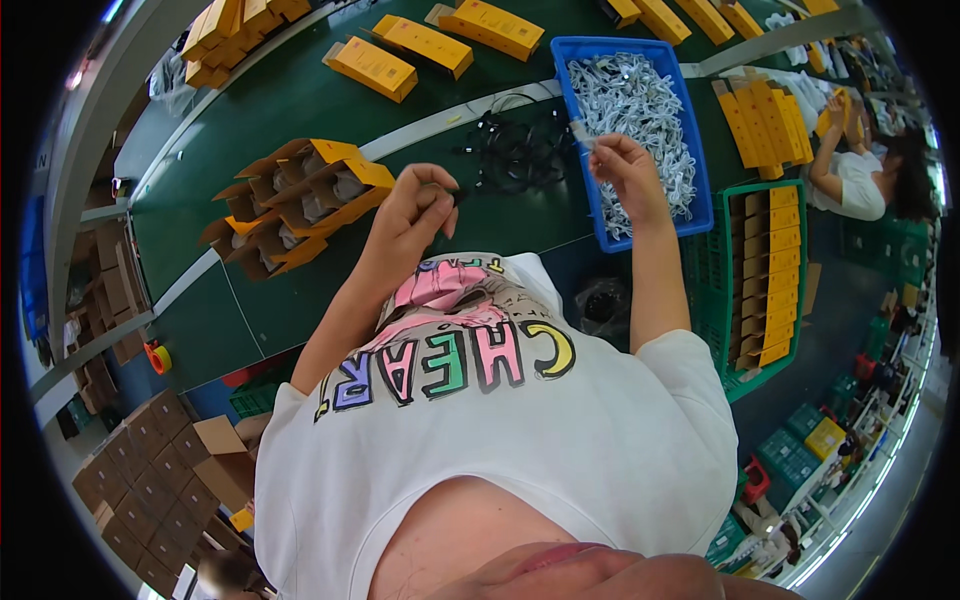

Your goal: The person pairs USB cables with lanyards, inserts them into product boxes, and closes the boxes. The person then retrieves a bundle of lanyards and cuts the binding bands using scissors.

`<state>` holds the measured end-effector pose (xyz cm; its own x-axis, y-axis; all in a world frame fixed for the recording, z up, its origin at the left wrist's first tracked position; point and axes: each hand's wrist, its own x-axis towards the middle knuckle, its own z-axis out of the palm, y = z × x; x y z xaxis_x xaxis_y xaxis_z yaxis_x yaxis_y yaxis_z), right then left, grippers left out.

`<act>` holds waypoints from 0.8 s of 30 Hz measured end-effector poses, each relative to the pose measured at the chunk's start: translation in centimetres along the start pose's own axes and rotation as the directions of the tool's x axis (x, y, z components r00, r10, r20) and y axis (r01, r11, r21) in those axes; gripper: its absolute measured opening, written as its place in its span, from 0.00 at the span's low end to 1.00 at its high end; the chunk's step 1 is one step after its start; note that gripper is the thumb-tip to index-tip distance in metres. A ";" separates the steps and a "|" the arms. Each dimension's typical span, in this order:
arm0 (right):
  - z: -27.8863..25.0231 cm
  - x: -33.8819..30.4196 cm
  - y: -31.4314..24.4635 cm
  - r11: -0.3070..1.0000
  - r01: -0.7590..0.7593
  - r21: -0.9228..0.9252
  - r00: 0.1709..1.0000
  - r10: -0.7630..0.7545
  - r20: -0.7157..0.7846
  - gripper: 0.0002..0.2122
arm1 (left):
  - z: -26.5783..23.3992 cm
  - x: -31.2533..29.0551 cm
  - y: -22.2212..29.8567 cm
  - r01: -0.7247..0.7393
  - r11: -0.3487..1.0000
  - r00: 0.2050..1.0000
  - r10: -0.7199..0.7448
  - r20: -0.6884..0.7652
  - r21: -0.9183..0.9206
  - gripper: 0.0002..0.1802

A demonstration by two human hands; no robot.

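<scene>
My right hand is over the blue tray, its fingertips pinched on a small whitish piece that looks like one of the white cables. A tangled heap of white cables fills that tray. Left of it, black cables lie in a loose pile on the green table. My left hand hovers between this pile and the opened yellow boxes, fingers curled together. Whether it holds something small is hidden. Grey-white wrapped items sit inside those boxes.
Yellow boxes lie along the table's far side. A green crate of yellow boxes stands right of the table, near more stacked boxes. Another person works at far right. Brown cartons are stacked lower left.
</scene>
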<state>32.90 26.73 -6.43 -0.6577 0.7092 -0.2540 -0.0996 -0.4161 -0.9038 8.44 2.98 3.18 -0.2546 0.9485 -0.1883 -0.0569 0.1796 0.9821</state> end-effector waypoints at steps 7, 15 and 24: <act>17.2 -2.7 -3.4 0.997 -0.081 0.014 0.783 0.055 0.620 0.16 | -0.8 -1.3 1.4 -0.050 0.947 0.998 0.062 0.029 -0.317 0.16; 22.6 -2.0 -1.0 0.244 0.698 -0.673 0.673 -0.544 0.500 0.07 | -3.6 -5.9 -0.2 -0.157 0.780 0.967 0.245 -0.064 0.606 0.10; 29.2 -3.7 -0.4 0.444 0.716 -0.538 0.680 -0.272 0.680 0.07 | -7.9 -12.6 -3.4 -0.187 0.486 0.841 0.528 -0.117 0.854 0.09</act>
<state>13.54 7.64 4.97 -0.9285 0.2084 0.3072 -0.1131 0.6294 -0.7688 4.25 -11.68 2.16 -0.3568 0.8623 0.3593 0.8442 0.1328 0.5194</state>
